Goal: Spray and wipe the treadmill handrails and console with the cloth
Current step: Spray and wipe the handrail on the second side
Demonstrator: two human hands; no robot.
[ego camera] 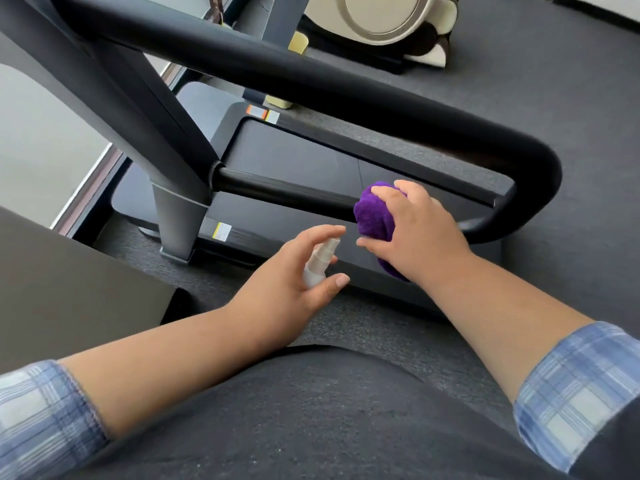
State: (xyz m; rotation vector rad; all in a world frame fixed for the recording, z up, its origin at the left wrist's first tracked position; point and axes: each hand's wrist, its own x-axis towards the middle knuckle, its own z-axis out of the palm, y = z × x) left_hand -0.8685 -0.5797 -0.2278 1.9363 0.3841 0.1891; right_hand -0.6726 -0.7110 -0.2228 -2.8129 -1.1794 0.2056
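A black looped handrail [381, 95] of the treadmill crosses the view from upper left to right, curving back into a thinner lower bar [277, 190]. My right hand [419, 233] grips a bunched purple cloth [372, 211] and presses it onto the lower bar near the bend. My left hand [294, 282] holds a small white spray bottle [320, 261], nozzle aimed up toward the cloth, index finger raised above the pump. A dark flat panel [69, 282], perhaps the console, fills the lower left.
The treadmill upright [145, 126] rises at left from the deck [294, 157], with the belt below the rail. Another exercise machine [384, 19] stands at the top. Grey carpet [554, 81] lies to the right, a window edge at left.
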